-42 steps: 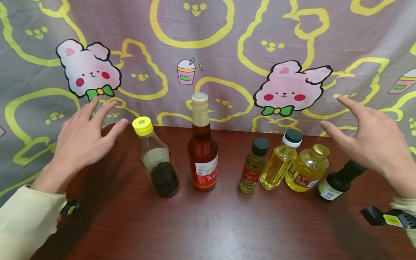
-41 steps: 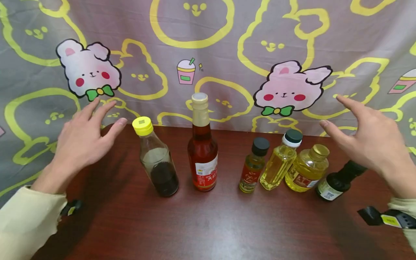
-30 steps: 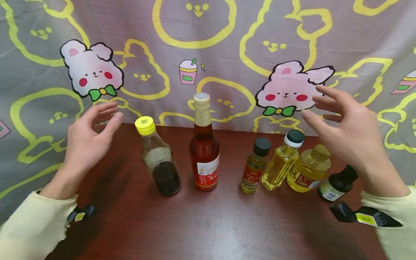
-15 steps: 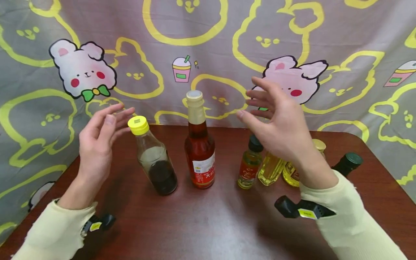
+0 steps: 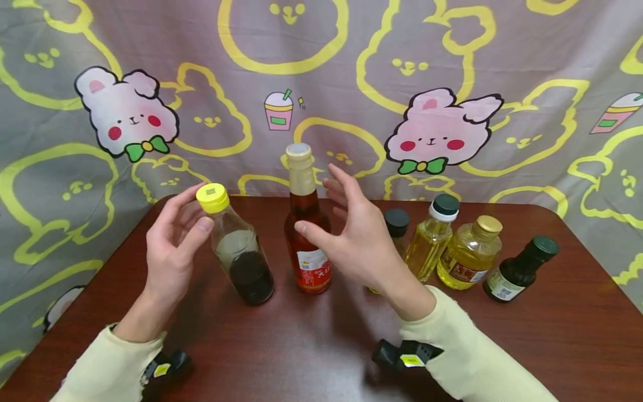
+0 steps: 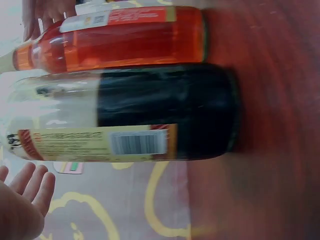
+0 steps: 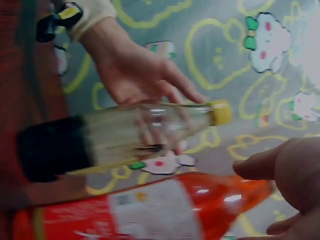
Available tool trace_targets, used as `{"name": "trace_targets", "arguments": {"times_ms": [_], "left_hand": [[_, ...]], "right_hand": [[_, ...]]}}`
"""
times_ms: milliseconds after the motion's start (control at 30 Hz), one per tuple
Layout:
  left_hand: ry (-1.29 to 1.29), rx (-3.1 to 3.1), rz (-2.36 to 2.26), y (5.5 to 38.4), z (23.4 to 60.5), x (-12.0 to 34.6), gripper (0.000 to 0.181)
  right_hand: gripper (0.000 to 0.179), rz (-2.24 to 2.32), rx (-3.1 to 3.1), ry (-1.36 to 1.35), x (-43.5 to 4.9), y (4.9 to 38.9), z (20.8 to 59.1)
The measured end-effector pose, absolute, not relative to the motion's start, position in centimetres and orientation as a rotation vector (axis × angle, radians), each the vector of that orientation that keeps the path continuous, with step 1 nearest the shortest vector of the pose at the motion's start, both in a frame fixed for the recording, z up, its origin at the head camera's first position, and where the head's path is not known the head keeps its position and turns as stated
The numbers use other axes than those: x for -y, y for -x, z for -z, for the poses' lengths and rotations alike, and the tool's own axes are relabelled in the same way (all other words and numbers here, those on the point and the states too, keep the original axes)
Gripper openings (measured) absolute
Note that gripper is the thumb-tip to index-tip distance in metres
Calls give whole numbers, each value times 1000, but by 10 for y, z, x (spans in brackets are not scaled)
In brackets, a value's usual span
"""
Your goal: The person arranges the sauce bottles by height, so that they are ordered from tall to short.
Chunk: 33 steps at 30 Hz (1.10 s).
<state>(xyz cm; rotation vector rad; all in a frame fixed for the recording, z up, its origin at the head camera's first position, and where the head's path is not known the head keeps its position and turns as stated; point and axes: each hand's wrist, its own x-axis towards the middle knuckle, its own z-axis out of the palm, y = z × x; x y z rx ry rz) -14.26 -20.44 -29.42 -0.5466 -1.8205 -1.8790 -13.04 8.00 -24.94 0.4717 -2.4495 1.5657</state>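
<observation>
A glass bottle with a yellow cap and dark liquid, filled about halfway, stands on the table at left. My left hand is beside its neck, fingers spread loosely and thumb toward the front. Right of it stands a taller red-brown bottle with a gold neck and a red and white label. My right hand is at that bottle's right side, its thumb overlapping the shoulder in the head view. In the right wrist view, the left fingers show through the clear upper part of the yellow-capped bottle.
Behind my right forearm is a small black-capped bottle, partly hidden. Further right stand a slim oil bottle, a round gold-capped oil bottle and a dark green-capped bottle. A patterned curtain hangs behind the table.
My right hand has swept left from above the right-hand bottles to the red-brown bottle. My left hand has moved right and down to the yellow-capped bottle. The bottles still stand in place.
</observation>
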Motion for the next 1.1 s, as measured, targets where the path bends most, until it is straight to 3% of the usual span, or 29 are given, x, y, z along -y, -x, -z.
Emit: {"name": "trace_targets", "arguments": {"times_ms": [267,633,1100], "left_hand": [[731,1807,1926,147,316,206,54],[524,1968,1830,135,326,214,72],[661,2057,1709,140,333,225,72]], "right_hand": [[91,-1633,2430,-427,-69,132,281],[86,-1640,2412,-431,-74,127,301],[74,-1676,2411,-345,-73,126,308]]}}
